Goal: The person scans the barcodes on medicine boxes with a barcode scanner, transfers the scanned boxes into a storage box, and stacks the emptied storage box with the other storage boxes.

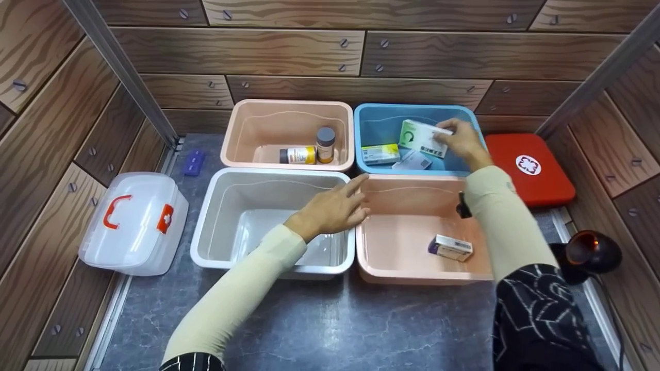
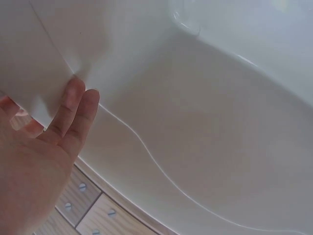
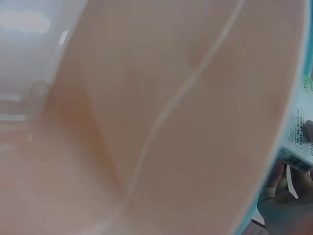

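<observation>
My right hand pinches the right end of a white-and-green medicine box, tilted inside the blue bin. In the right wrist view the same box shows "Capsule" lettering, with fingers at its end. Below it in the bin lie a yellow-and-white medicine box and a pale box. My left hand holds nothing, its fingers loosely extended by the right rim of the grey bin. The left wrist view shows two fingertips at that bin's wall; whether they touch it is unclear.
Near right, a peach bin holds a white-and-purple box. Another peach bin holds two bottles. A clear first-aid case and purple item lie left; a red case and black lamp-like object right.
</observation>
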A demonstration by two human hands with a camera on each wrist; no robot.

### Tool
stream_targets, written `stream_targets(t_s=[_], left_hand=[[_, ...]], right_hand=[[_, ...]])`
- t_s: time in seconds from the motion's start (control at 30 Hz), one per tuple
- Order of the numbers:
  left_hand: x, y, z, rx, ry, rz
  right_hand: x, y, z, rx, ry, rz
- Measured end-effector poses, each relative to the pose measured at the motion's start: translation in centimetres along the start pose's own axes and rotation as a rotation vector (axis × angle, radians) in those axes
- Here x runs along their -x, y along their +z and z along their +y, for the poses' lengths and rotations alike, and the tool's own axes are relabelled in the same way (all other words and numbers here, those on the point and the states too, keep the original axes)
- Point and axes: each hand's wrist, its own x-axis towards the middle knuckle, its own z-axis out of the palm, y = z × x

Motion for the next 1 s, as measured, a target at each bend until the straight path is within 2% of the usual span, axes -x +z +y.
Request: stream_targets(t_s=[0.2, 0.3, 0.47, 0.7, 0.87, 1.0], left_hand=[[-0.2, 0.3, 0.2, 0.005, 0.026, 0.017], [-0.2, 0.4, 0.3, 0.009, 0.028, 0.017], [-0.3, 0.3, 0.3, 0.022, 0.019, 0.009], [-0.2, 0.3, 0.1, 0.040, 0.018, -0.005], [-0.1, 0.2, -0.2, 0.037, 0.012, -0.001], [0.1, 0.1, -0.4, 0.029, 0.006, -0.001]], right_hand=[[0.2, 1.3, 1.1, 0.146, 0.023, -0.028], [0.3, 1.7, 1.7, 0.221, 0.005, -0.022], [0.2, 1.9, 2.0, 0.254, -0.054, 0.005], [0.6, 1.2, 1.1, 0.300, -0.134, -0.090], [2.0, 1.0, -0.2, 0.347, -0.174, -0.167], [3.7, 1.2, -1.0, 0.408, -0.253, -0.210]])
